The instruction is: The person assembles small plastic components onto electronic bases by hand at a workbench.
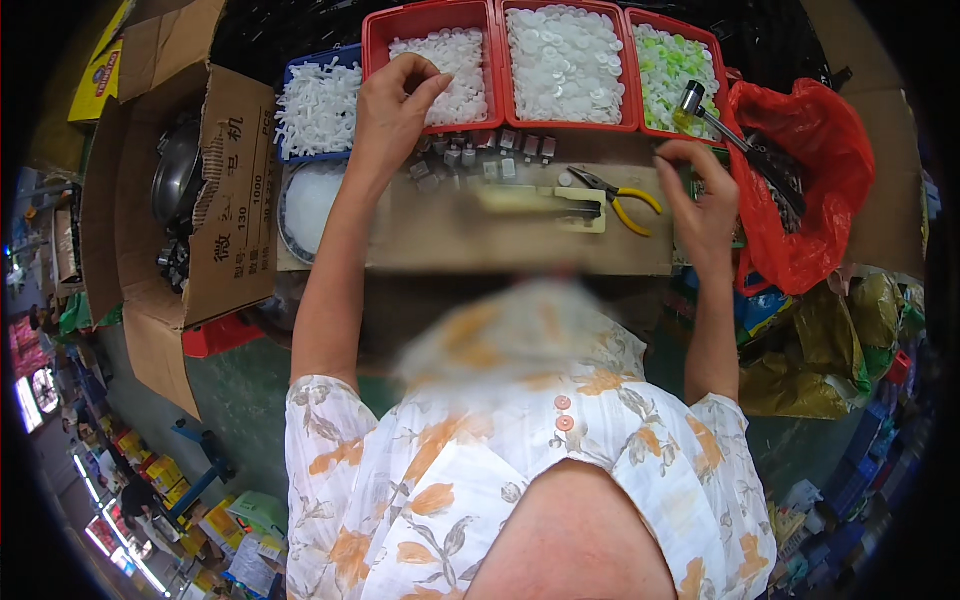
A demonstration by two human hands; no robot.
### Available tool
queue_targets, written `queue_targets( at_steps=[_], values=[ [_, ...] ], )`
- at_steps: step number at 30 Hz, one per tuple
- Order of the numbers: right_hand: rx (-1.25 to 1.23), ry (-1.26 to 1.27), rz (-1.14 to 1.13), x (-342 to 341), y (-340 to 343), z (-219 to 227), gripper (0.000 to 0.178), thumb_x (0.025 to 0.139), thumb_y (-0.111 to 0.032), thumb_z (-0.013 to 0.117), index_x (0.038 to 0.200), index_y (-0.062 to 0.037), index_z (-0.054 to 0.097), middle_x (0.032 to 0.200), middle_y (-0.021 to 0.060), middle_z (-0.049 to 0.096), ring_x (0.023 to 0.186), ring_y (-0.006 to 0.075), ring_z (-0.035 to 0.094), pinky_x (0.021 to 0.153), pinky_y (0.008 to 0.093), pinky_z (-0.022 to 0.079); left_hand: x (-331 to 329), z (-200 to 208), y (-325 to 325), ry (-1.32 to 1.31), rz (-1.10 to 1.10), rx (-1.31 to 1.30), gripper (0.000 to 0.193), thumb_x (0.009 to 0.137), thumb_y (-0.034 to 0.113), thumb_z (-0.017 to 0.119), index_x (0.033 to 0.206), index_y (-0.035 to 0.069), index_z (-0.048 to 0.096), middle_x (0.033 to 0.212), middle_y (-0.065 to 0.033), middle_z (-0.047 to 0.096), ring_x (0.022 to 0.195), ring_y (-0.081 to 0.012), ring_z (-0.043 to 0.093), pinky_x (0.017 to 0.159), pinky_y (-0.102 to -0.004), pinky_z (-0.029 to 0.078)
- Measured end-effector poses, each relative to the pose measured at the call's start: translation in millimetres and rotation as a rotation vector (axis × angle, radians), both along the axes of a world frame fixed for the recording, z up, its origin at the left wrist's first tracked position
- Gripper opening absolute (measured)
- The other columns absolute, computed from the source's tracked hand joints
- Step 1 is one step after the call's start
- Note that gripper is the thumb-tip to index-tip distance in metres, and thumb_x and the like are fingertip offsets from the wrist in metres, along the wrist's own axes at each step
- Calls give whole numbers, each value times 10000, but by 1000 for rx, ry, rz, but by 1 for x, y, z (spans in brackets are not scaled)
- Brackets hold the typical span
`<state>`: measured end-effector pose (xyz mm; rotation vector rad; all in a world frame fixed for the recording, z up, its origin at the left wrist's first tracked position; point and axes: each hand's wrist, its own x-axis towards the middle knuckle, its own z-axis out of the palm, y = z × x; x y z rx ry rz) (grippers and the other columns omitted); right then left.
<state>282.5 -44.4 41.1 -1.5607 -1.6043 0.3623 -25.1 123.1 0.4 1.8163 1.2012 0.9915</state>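
Over the red bin of small white plastic pieces, my left hand has its thumb and fingertips drawn together. Anything between them is too small to make out. My right hand hovers to the right of yellow-handled pliers, not touching them. Its thumb and index finger are bent close together, and I cannot see what they hold, if anything. A cream block lies on the cardboard work surface, beside a blurred brownish shape. Several small grey-and-white box-shaped parts sit below the bins.
Along the back stand a blue bin of white parts, a red bin of white discs and one of green-and-white pieces. A metal-headed hammer-like tool leans beside a red plastic bag. An open cardboard box flanks the left side.
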Motion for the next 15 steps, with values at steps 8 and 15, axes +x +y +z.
queue_targets(
  at_steps=[8,15],
  values=[
    [-33,884,206,-88,33,1,101,909,-8,710,1005,11,684,934,18,704,822,71,648,747,212,524,27,-1,-63,-937,-276,-898,162,955,78,677,1107,32,641,935,-73,689,809,-135,651,655,-194,521],
    [-24,780,202,-87,26,-9,99,904,-38,721,989,4,692,925,13,702,835,66,631,746,229,507,53,-2,-96,-1242,-391,-1072,182,903,66,732,1072,31,671,967,-69,699,821,-133,657,678,-187,545]
  ],
)
